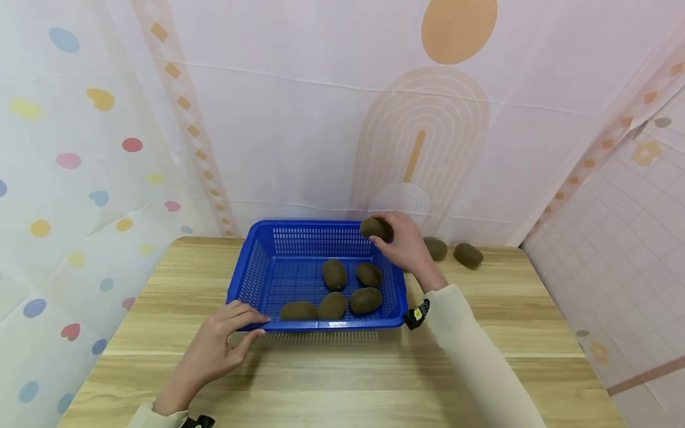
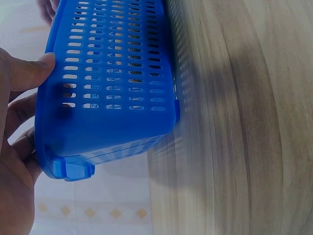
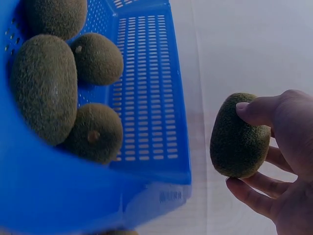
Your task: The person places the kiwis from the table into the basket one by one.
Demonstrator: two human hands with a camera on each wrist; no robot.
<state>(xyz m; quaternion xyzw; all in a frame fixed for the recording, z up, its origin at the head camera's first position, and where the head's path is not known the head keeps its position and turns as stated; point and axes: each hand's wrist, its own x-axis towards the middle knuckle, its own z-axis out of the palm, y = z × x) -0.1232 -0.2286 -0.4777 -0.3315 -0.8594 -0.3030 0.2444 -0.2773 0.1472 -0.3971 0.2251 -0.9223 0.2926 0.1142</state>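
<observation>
Currently, the right hand pinches a kiwi between thumb and fingers, raised by the back right corner of the blue basket. Thumb outside, the left hand grips the basket's rim at its front left corner. Inside lie 5 kiwis; 2 loose kiwis rest near the worktop's back edge, right of the basket.

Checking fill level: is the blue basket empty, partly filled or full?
Partly filled: the basket holds five kiwis, with bare floor showing toward its left.
</observation>
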